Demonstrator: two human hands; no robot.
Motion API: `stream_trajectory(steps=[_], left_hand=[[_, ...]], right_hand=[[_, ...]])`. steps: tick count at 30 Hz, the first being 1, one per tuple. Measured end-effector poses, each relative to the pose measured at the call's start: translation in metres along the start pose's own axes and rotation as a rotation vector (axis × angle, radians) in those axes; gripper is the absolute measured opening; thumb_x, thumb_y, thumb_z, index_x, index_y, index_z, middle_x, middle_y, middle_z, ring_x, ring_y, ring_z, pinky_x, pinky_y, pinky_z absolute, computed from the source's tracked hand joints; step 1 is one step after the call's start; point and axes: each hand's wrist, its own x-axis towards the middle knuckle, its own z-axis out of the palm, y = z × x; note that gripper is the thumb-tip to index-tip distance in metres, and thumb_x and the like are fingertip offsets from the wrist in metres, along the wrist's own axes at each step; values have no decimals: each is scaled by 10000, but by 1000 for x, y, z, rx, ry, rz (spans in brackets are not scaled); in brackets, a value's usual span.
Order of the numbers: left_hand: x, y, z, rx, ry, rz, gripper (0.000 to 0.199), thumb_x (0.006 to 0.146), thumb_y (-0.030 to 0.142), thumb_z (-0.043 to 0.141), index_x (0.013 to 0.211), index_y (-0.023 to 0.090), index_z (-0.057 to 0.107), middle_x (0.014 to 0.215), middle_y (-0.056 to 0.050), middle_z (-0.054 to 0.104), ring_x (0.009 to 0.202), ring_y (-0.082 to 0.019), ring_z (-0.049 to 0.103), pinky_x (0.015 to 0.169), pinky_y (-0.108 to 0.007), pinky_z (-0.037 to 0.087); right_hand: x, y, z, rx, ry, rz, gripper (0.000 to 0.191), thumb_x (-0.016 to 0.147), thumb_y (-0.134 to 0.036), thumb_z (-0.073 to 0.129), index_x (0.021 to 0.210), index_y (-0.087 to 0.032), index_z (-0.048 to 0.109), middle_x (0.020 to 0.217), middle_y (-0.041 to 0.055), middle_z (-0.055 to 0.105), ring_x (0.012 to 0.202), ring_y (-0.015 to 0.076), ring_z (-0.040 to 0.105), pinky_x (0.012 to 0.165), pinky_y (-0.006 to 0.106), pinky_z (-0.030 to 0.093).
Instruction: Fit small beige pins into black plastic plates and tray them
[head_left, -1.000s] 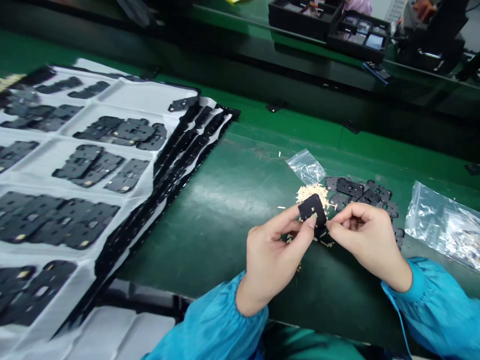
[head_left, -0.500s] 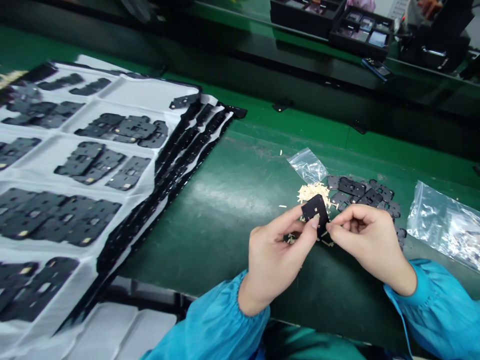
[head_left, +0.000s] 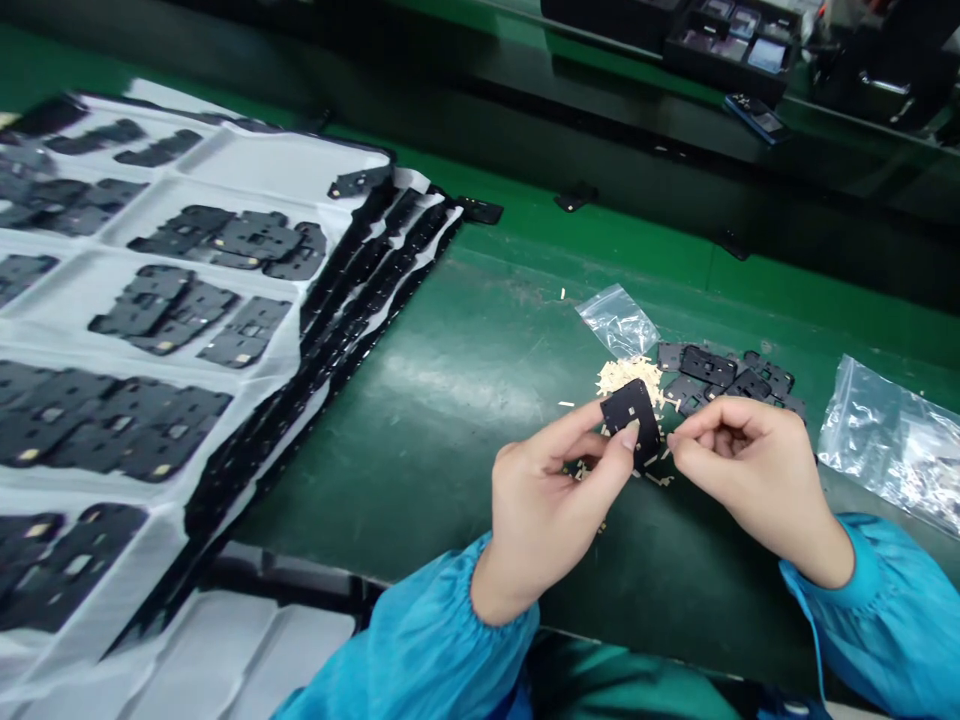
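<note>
Holding a thin black rectangular plate [head_left: 628, 415] between thumb and fingers, the person's left hand [head_left: 555, 510] is closed firmly on its lower edge, above a dark green work mat [head_left: 465, 430]. The right hand [head_left: 750, 470] is narrow, with its fingertips [head_left: 679, 442] pressed together just beside the plate's right edge. I cannot tell if they touch the plate or pinch some very small strip. The left sleeve [head_left: 427, 640] and right sleeve [head_left: 877, 600] are light blue, with gathered cuffs.

Just behind the plate lies a small heap of pale tan strips [head_left: 628, 378], and more of these strips are scattered on the mat around the hands. Behind the heap is a small crumpled clear plastic bag [head_left: 616, 322]. To the right, a loose group of black plates with cut-out shapes [head_left: 712, 375] lies flat on the mat, and farther right is a bigger clear plastic bag [head_left: 892, 445] with pale contents.

At the left, stacked white compartment trays [head_left: 277, 165] carry many similar black plates in groups. Beyond the mat, on a darker shelf, black compartment boxes [head_left: 727, 50] hold small rectangular parts, and a dark blue-edged device [head_left: 756, 118] lies just in front of them.
</note>
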Motion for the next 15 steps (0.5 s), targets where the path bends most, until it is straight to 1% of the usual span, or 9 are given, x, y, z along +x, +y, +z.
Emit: stream_trajectory(steps=[4,8,11,15], left_hand=[[-1,1,0,7,-1,14,216,880,201,748,1073,274,813,595,88,737,461,-98,611,505,-208,529],[-1,2,0,0,-5,17,200,874,217,742,1053,261,819,583,76,732,447,-108,600,502,-223,541],[0,2,0,5,-11,3,191,867,231,743,1038,255,825,569,71,727,437,-112,596,494,-226,543],[0,2,0,-4,-17,-33,186,863,249,750,1030,251,832,575,62,734,439,-118,602,495,-231,551]], right_hand=[[-3,0,2,-63,24,-73,103,742,-188,673,677,-208,750,566,-13,633,517,115,500,480,237,388],[-2,1,3,-51,16,-62,97,742,-196,679,675,-207,748,558,-13,630,513,117,500,472,234,387],[-1,1,2,-5,-18,-4,90,721,-193,681,670,-203,755,556,-10,632,513,117,500,472,234,381],[2,-2,-1,118,-116,121,90,695,-202,682,688,-195,772,601,8,683,515,121,527,466,237,384]])
